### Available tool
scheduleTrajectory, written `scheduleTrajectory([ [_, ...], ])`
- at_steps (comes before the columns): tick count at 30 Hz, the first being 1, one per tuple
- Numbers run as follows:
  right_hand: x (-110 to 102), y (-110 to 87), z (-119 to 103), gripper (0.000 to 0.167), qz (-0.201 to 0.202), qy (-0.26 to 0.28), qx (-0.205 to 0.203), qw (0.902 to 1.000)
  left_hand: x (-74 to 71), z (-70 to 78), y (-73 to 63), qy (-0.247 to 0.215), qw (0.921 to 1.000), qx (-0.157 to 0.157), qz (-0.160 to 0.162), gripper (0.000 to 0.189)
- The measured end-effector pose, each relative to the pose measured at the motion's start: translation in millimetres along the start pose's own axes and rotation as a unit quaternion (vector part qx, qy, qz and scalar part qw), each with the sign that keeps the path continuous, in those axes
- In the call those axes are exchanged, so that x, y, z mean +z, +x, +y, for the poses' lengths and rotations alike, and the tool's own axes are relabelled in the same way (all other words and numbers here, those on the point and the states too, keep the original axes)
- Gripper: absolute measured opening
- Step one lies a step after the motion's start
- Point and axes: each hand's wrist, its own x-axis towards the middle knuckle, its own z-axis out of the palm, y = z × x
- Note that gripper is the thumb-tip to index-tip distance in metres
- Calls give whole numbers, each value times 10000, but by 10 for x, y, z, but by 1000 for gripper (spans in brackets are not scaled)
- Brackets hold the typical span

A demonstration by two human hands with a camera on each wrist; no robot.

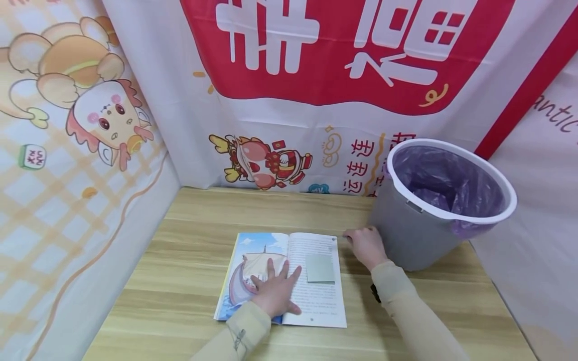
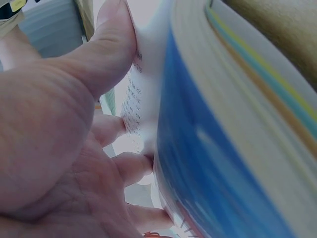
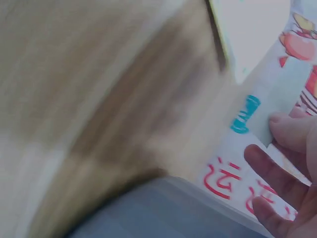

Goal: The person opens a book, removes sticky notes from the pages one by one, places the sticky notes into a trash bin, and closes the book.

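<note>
An open book lies on the wooden table, with a sailing-ship picture on its left page and print on the right. My left hand presses on it across the middle fold, fingers spread; the left wrist view shows the thumb against the printed page. A pale green sticky note sits on the right page. Beyond the book's upper right corner, my right hand is beside the grey bin. In the right wrist view, its thumb and index finger pinch a pale green sheet, like a sticky note.
The grey bin with a white rim and purple liner stands at the table's right, close to the right hand. Printed cloth hangs behind the table and along both sides. Bare wood extends left of the book.
</note>
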Motion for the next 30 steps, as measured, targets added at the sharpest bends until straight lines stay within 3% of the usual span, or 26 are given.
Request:
scheduleTrajectory([
  [4, -246, -21, -33, 10, 412, 546, 100, 9976, -4, 1, 13, -1, 10000, -8, 3, 108],
  [9, -741, -101, -140, 12, 1363, 1054, -88, 9850, -5, 0, 20, -36, 10000, -28, -12, 107],
  [12, -1100, -178, -177, 16, 2121, 1212, -395, 9689, 6, -1, 21, -87, 10000, -22, -16, 107],
  [15, -1476, -246, -167, 19, 2903, 1315, -639, 9457, 29, -8, 20, -89, 10000, -1, 15, 107],
  [17, -1720, -285, -126, 19, 3297, 1350, -618, 9323, 44, -11, 16, -74, 10000, -3, 39, 108],
  [20, -2016, -326, -1, 18, 3677, 1273, -333, 9206, 51, -13, 11, -62, 10000, -12, 66, 108],
  [26, -2328, -363, 348, 16, 3884, 929, 313, 9163, 33, -9, -5, -119, 9999, 52, 62, 107],
  [30, -2397, -371, 537, 20, 3651, 484, 551, 9281, 14, -14, -13, -138, 9999, 44, 65, 106],
])
